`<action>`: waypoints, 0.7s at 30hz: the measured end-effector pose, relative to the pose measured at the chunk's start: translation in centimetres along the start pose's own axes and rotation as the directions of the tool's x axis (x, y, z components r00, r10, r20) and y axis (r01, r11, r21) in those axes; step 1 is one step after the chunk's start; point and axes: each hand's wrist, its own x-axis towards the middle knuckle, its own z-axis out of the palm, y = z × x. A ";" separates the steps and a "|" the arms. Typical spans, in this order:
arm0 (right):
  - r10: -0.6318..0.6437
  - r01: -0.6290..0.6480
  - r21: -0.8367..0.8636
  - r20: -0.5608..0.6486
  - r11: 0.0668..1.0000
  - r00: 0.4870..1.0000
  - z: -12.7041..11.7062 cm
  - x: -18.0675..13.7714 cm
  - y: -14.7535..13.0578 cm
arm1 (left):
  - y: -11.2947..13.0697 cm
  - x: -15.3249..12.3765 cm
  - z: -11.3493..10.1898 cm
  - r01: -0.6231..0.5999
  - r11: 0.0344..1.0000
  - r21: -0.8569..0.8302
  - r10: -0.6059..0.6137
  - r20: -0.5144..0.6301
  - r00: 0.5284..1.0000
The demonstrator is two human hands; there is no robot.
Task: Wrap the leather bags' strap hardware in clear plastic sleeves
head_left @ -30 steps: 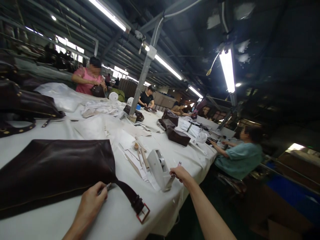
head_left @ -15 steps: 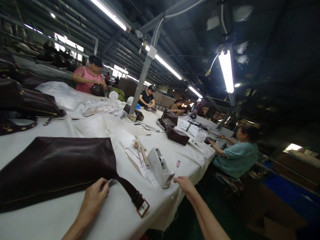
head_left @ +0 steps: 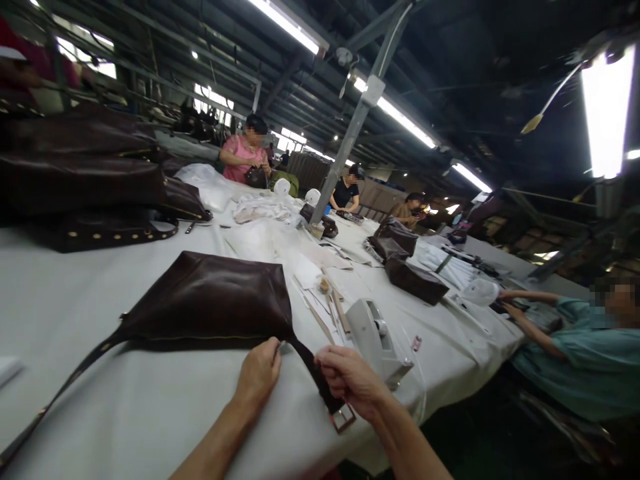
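A dark brown leather bag (head_left: 215, 300) lies on its side on the white-covered table. My left hand (head_left: 260, 373) is closed at the bag's near right corner, by the end of its zipper; a small greyish bit shows at the fingertips, too small to name. My right hand (head_left: 350, 380) is closed in a pinch over the short buckle strap (head_left: 310, 363); what it pinches, if anything, cannot be made out. The strap's metal buckle (head_left: 343, 419) lies just below that hand. Right behind the hand stands a grey tape dispenser (head_left: 373, 333).
Stacked brown bags (head_left: 85, 173) lie at the left, and more brown bags (head_left: 415, 280) sit farther right. Paper strips and sticks (head_left: 325, 307) lie beside the dispenser. A metal post (head_left: 345, 140) rises from the table. A co-worker in teal (head_left: 575, 353) sits at the right edge.
My right hand has moved left from the tape dispenser to the buckle strap. My left hand stays at the bag's corner. The view has swung left, showing the bag's long strap.
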 end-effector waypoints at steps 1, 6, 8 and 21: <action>0.005 -0.005 -0.009 -0.014 1.000 1.000 1.6 1.0 -0.3 | 0.0 0.0 0.0 -0.003 1.000 0.020 0.003 0.003 1.000; -0.024 0.017 -0.075 -0.087 0.997 0.996 4.6 4.8 0.4 | 0.1 -0.1 0.2 -0.010 0.996 0.085 0.010 0.001 1.000; -0.042 0.028 -0.118 -0.118 0.993 0.992 4.7 5.5 0.9 | 0.1 -0.1 0.3 -0.009 0.995 0.098 0.009 0.000 1.000; -0.229 0.080 -0.464 -0.275 0.882 0.934 4.5 8.1 2.8 | 0.3 -0.2 0.3 -0.002 0.990 0.138 -0.002 0.025 1.000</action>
